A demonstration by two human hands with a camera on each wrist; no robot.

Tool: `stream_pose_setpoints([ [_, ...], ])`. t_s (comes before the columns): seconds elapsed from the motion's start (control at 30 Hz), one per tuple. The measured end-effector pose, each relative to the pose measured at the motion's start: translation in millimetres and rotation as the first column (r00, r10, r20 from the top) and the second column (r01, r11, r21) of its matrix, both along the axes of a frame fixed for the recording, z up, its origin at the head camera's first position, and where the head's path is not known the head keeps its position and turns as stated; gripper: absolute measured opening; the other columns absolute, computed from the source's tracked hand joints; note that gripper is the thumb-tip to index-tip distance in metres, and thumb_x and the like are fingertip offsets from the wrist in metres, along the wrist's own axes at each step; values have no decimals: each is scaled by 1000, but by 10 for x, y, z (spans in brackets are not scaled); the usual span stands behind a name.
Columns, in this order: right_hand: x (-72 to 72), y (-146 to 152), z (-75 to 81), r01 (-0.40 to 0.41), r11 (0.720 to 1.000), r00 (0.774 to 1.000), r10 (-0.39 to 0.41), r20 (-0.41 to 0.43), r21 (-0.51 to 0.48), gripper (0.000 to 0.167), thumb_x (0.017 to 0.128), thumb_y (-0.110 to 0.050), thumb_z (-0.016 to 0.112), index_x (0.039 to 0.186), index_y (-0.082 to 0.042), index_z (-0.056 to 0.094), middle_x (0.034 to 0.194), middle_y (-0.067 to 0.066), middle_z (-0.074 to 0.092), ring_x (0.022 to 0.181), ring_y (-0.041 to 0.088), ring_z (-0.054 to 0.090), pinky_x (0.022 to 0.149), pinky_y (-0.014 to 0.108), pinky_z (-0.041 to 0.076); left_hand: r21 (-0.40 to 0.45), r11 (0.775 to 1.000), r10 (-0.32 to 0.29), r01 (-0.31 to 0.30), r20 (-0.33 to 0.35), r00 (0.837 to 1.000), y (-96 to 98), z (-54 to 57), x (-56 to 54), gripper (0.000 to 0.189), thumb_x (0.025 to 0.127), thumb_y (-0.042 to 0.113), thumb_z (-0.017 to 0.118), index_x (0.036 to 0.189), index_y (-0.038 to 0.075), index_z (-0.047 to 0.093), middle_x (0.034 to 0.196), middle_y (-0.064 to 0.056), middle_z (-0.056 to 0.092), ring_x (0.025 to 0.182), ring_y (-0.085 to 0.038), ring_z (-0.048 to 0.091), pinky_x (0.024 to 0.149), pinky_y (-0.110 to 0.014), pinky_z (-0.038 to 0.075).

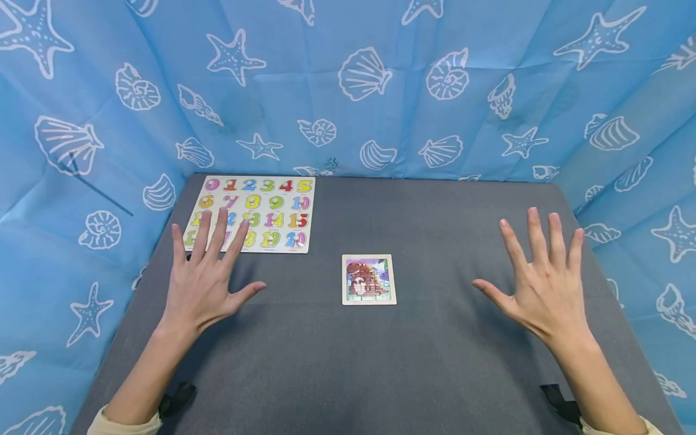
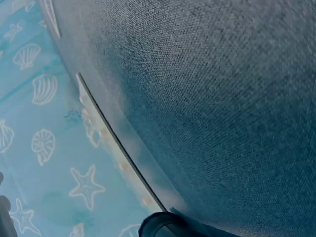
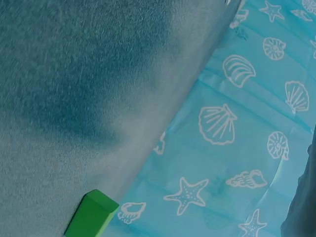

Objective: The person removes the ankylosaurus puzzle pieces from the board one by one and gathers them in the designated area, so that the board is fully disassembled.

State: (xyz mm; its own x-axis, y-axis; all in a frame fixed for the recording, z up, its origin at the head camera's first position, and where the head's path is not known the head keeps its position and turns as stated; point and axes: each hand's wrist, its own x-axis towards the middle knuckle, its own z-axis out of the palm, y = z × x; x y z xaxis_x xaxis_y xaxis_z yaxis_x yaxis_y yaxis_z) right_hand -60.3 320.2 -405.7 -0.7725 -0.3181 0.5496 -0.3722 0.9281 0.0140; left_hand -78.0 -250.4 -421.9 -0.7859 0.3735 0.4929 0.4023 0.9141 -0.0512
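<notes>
Centrally, 1 square jigsaw (image 1: 369, 280) on cloth (image 1: 348, 362)

White rectangular number puzzle board (image 1: 264, 211): flat, far left, coloured numerals (image 1: 286, 186) inset. Small pale-framed jigsaw puzzle (image 1: 369, 280): flat, centre, face up.

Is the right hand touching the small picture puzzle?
Apart: the head view shows grey tabletop between the right hand and the small picture puzzle.

White board (image 1: 263, 209): numerals (image 1: 252, 202) 0–20, some part-hidden.
</notes>
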Motion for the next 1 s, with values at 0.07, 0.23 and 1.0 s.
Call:
stream_pose_setpoints([
  [0.07,0,-18,-5,3,1000,1000,-3,7,-2,110,93,-97,21,173,-22,30,184,17,14,172,44,7,132,79,5,4,1000,1,-1,15,1000,4,3,4,113,92,97,14,173,19,31,184,-13,14,174,-32,5,134,-75,-1],
  [0.23,-20,-90,-36,-5,1000,1000,5,1,-15,104,94,-92,27,172,-23,34,180,22,26,167,51,20,132,77,14,27,1000,2,-3,57,998,33,-5,3,109,95,95,17,174,20,28,183,-15,20,173,-33,10,135,-74,2],
  [1.0,-186,-892,-394,-216,915,920,308,243,-342,67,90,-21,86,148,-2,59,144,19,61,127,37,60,96,57,56,148,989,-81,30,355,931,625,-201,46,62,102,42,72,155,12,60,154,-12,64,141,-36,62,116,-63,50],
])
